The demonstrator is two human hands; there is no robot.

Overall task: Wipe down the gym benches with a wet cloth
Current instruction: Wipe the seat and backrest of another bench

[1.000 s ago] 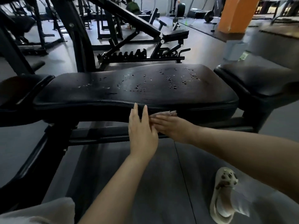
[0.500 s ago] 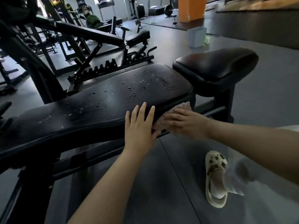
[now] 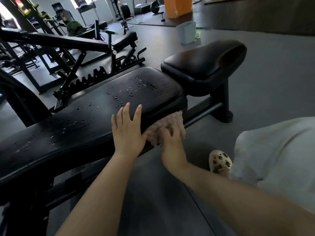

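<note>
Where the near side edge of the long bench pad [image 3: 88,116] meets its right-hand end, the pale fluffy cloth [image 3: 172,123] is seen pressed against the black upholstery. Compared with the view half a second earlier, the cloth is shown further along the pad's side, now bunched at the rounded corner just below the gap to the separate seat pad [image 3: 204,65], and more of its pile is exposed above the fingers. The right hand [image 3: 170,138] is laid over the cloth with its fingers curled into the fabric, so that the cloth is gripped and held against the pad's side; the cloth lies under and beyond the fingertips, between hand and upholstery. The left hand [image 3: 127,132] is placed flat on the pad's near edge just beside the cloth, its fingers straight and spread and holding nothing, as it was before; its thumb side is touching or nearly touching the cloth. Water droplets [image 3: 119,97] are scattered over the top of the pad, which is not yet wiped there. A cream clog [image 3: 219,160] is visible on the grey floor [image 3: 265,86] below the right forearm. A pale bin [image 3: 186,32] stands on the floor further off, and an inclined bench [image 3: 56,42] is seen behind the pad.
</note>
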